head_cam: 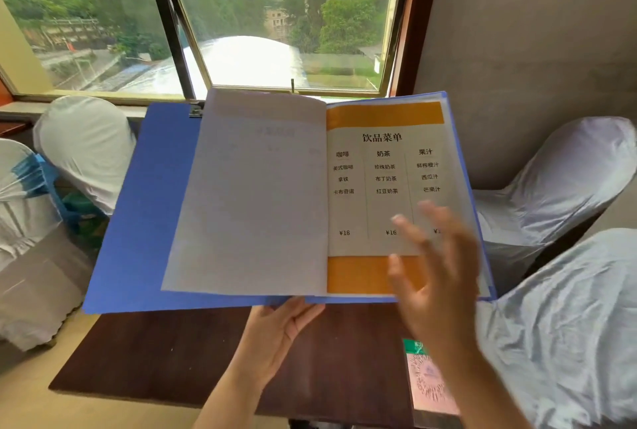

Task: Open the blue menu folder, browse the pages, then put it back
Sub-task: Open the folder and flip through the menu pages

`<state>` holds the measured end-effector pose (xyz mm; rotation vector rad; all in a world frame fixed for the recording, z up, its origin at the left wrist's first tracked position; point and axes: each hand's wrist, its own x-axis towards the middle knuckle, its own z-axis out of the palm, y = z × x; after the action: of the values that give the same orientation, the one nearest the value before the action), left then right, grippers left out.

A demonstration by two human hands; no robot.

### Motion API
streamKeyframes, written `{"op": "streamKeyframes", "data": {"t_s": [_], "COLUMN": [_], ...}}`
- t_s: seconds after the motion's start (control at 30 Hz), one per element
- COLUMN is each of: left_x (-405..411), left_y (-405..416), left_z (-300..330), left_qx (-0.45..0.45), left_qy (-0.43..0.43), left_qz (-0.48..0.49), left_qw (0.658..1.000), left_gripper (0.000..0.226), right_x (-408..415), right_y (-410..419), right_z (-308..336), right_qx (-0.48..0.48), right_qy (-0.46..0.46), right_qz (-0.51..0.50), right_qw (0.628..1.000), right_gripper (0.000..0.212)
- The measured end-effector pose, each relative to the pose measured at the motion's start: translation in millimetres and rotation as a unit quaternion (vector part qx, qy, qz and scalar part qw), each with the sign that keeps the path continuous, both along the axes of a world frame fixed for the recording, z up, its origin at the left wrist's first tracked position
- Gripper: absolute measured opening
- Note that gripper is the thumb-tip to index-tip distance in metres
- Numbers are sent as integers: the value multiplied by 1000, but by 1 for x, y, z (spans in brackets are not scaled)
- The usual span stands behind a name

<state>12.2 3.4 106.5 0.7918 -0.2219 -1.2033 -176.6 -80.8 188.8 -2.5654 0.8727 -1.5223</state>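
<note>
The blue menu folder is held open above a dark wooden table. Its left cover lies flat with a black clip at the top. A translucent white sleeve page covers the left side. On the right a drinks menu page with orange bands shows printed columns and prices. My left hand supports the folder from underneath at the spine, palm up. My right hand hovers blurred over the lower right page, fingers spread, holding nothing that I can see.
Chairs in white covers stand at the left and right. A window is behind the folder. A pink and green card lies on the table's right part. A grey wall rises at the right.
</note>
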Motion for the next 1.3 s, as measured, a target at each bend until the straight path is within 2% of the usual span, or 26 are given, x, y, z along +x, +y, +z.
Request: {"op": "streamKeyframes", "data": {"t_s": [0.03,0.07,0.1,0.17,0.2,0.27,0.43,0.53,0.6,0.73,0.9,1.0,1.07,1.13,1.17,1.2,1.23,1.27,1.3], "left_x": [-5,-15,-6,-10,-13,-2,1,4,4,2,-1,-2,-3,-5,-5,-5,-6,-6,-7], "left_y": [13,17,18,21,22,23,28,31,32,32,29,29,27,26,25,24,24,23,23], "left_z": [1,4,9,5,9,6,6,5,3,3,3,3,4,5,5,6,5,5,5], "left_qx": [-44,-50,-38,-52,-57,-55,-56,-57,-54,-57,-56,-52,-49,-47,-47,-48,-48,-48,-48], "left_qy": [-29,-28,-47,-63,-55,-54,-72,-74,-79,-80,-71,-65,-68,-67,-67,-65,-64,-63,-63], "left_qz": [-14,1,28,41,30,39,40,39,42,37,49,59,62,67,69,71,74,76,77], "left_qw": [999,998,998,996,996,996,995,995,995,994,995,995,995,994,994,994,994,994,994], "left_gripper": [47,47,46,46,46,46,45,43,44,45,47,47,47,47,47,47,46,46,46], "right_x": [-16,-34,-51,-68,-73,-83,-89,-86,-82,-73,-65,-56,-50,-48,-47,-45,-42,-37,-32], "right_y": [-12,-32,-45,-52,-58,-65,-70,-71,-72,-73,-67,-61,-54,-49,-45,-40,-35,-31,-27], "right_z": [4,2,4,8,5,6,13,15,11,3,-4,-7,-3,2,5,8,12,13,11], "right_qx": [49,108,193,384,435,481,513,502,471,451,381,261,211,188,200,248,321,402,480], "right_qy": [14,28,38,13,0,-3,21,31,38,-27,-32,-8,-21,-32,-63,-119,-197,-291,-371], "right_qz": [-93,-144,-133,20,105,209,279,265,240,200,147,24,-20,-1,30,80,153,232,291], "right_qw": [994,983,971,923,894,851,812,823,848,869,912,965,977,982,977,958,913,836,739], "right_gripper": [57,70,78,82,81,79,57,49,43,19,10,15,12,11,17,23,30,37,42]}}
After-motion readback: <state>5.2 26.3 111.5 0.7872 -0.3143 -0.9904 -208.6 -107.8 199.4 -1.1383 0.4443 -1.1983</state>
